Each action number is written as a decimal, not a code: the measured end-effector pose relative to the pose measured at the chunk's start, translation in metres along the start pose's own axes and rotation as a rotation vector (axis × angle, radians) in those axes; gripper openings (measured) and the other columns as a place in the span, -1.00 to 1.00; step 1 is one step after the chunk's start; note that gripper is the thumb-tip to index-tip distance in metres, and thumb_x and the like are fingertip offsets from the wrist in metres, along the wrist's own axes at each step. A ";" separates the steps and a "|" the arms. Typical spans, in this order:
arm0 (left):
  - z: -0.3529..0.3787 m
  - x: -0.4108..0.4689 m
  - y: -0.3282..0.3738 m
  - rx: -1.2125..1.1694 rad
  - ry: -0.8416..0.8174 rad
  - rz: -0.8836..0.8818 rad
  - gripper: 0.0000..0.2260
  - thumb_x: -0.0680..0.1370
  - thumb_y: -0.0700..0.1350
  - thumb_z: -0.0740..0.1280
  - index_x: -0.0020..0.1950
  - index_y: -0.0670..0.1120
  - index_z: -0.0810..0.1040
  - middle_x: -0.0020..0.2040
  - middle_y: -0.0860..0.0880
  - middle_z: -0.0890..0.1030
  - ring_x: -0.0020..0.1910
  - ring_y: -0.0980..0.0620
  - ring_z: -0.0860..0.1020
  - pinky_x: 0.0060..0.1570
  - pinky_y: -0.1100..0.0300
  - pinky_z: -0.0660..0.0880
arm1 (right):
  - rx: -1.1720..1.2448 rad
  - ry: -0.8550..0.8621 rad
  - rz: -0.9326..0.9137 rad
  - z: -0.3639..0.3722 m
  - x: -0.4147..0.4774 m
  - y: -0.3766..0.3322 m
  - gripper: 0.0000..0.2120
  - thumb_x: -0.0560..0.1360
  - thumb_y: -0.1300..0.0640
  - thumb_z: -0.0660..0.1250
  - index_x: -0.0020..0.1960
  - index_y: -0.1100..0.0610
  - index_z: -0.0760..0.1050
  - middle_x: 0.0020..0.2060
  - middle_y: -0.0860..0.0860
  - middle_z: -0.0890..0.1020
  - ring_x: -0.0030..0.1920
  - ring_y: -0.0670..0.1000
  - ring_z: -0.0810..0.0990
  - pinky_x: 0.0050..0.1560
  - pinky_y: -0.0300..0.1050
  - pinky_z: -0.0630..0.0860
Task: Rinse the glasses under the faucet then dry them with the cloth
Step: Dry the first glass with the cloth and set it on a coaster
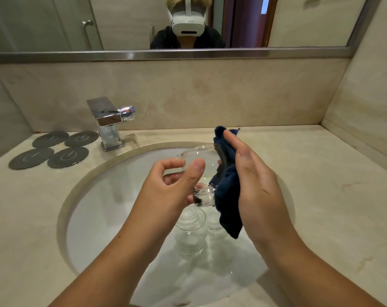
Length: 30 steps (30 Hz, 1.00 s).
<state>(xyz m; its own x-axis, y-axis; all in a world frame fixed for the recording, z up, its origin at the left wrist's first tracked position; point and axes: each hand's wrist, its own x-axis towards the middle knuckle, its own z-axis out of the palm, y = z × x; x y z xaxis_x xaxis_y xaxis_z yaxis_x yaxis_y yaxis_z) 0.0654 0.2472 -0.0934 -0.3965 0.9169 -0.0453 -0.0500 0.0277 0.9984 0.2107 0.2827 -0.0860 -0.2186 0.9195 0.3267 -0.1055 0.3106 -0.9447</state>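
Over the white sink [104, 207], my left hand [172, 182] grips a clear glass [204, 173], which is tilted with its rim toward the far left. My right hand [252, 178] presses a dark blue cloth [227, 191] against the right side of that glass, fingers fairly straight along the cloth. The cloth hangs down below my palm. Two more clear glasses stand in the sink below my hands, one [189, 235] upright in front and another [214, 222] partly hidden behind the cloth. The chrome faucet [108, 122] stands at the sink's back left; no water runs from it.
Several dark round coasters [50, 149] lie on the beige counter [321, 196] left of the faucet. A mirror [166, 25] with a metal frame runs along the back wall. Walls close in on the far right and far left.
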 end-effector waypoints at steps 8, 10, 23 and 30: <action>0.000 -0.006 0.005 0.167 -0.029 0.116 -0.28 0.19 0.38 0.57 0.28 0.19 0.53 0.09 0.17 0.74 0.03 0.11 0.76 0.02 0.21 0.57 | -0.108 -0.028 -0.084 0.003 0.003 0.016 -0.52 0.66 -0.30 0.07 0.56 -0.35 0.34 0.06 -0.12 0.53 0.10 -0.03 0.55 0.11 -0.03 0.45; 0.000 -0.007 0.006 0.157 -0.060 0.117 -0.32 0.24 0.35 0.62 0.28 0.18 0.54 0.08 0.16 0.76 0.02 0.11 0.76 0.01 0.19 0.57 | -0.066 0.033 -0.025 -0.002 0.005 0.009 -0.63 0.76 -0.11 0.08 0.50 -0.26 0.48 -0.18 -0.07 0.60 -0.20 -0.07 0.57 -0.17 -0.18 0.53; 0.003 -0.008 0.004 0.171 -0.061 0.142 -0.46 0.36 0.33 0.46 0.32 0.27 0.51 0.15 0.14 0.72 0.05 0.21 0.73 0.02 0.24 0.57 | 0.061 0.122 0.132 -0.007 0.011 0.008 -0.65 0.79 0.03 0.09 0.42 -0.18 0.57 -0.23 0.02 0.65 -0.33 -0.02 0.63 -0.35 -0.06 0.62; 0.003 -0.008 0.005 0.156 -0.070 0.122 -0.37 0.28 0.26 0.60 0.29 0.19 0.52 0.10 0.09 0.76 0.00 0.10 0.77 0.05 0.17 0.64 | -0.025 0.097 0.078 -0.006 0.009 0.011 -0.65 0.78 -0.02 0.10 0.46 -0.21 0.54 -0.19 0.03 0.68 -0.23 -0.06 0.66 -0.21 0.01 0.67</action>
<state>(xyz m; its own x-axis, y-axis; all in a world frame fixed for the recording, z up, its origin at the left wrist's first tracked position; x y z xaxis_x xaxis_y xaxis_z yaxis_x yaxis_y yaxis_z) 0.0709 0.2412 -0.0875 -0.3260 0.9425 0.0734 0.1392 -0.0289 0.9898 0.2133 0.2957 -0.0933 -0.1302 0.9598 0.2486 -0.0677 0.2416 -0.9680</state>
